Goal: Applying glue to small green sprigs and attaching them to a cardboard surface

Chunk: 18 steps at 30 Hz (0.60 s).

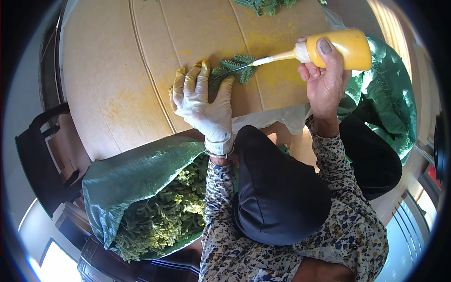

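Note:
My left hand (pixel 202 103), in a white glove with yellow-stained fingertips, presses down on the cardboard. Between its thumb and fingers it holds the stem end of a green fir sprig (pixel 244 61), which lies flat. My bare right hand (pixel 326 84) grips a squeeze bottle (pixel 347 49) of yellow liquid, tilted nearly level, thumb on top. Its long nozzle points left, and the pale tip is at the sprig's needles; I cannot tell whether it touches them. The palm and fingers under the bottle are partly hidden.
Creased cardboard (pixel 117 84) with yellow smears covers the table. More fir sprigs (pixel 268 5) lie at its far edge. A green bag full of fir cuttings (pixel 164 211) stands near left, another green bag (pixel 392 94) at right. Beside them are a black chair (pixel 42 160) and a dark rounded seat (pixel 376 160).

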### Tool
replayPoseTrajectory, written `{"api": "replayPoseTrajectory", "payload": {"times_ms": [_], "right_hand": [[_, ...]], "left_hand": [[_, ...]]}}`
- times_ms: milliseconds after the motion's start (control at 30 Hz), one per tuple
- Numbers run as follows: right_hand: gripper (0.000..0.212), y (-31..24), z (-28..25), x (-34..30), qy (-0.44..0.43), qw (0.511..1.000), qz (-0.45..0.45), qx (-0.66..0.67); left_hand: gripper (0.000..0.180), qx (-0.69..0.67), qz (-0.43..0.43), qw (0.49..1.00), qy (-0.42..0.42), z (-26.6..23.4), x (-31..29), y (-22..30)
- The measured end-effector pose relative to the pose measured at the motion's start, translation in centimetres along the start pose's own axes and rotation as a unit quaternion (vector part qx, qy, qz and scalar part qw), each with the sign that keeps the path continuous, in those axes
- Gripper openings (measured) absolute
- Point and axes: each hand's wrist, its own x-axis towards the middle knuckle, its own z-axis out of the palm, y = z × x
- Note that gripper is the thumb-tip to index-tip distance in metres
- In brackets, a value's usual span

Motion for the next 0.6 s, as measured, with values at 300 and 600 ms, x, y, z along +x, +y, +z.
{"api": "replayPoseTrajectory", "payload": {"times_ms": [300,600], "right_hand": [[0.017,-0.6,-1.0,0.4,-0.002,1.000,-0.020,-0.008],[0.020,-1.2,-1.8,0.9,0.017,1.000,-0.014,-0.010]], "left_hand": [[0.049,0.008,0.015,1.000,0.010,0.0,0.0,0.0],[0.050,0.020,0.014,1.000,0.015,0.0,0.0,0.1]]}}
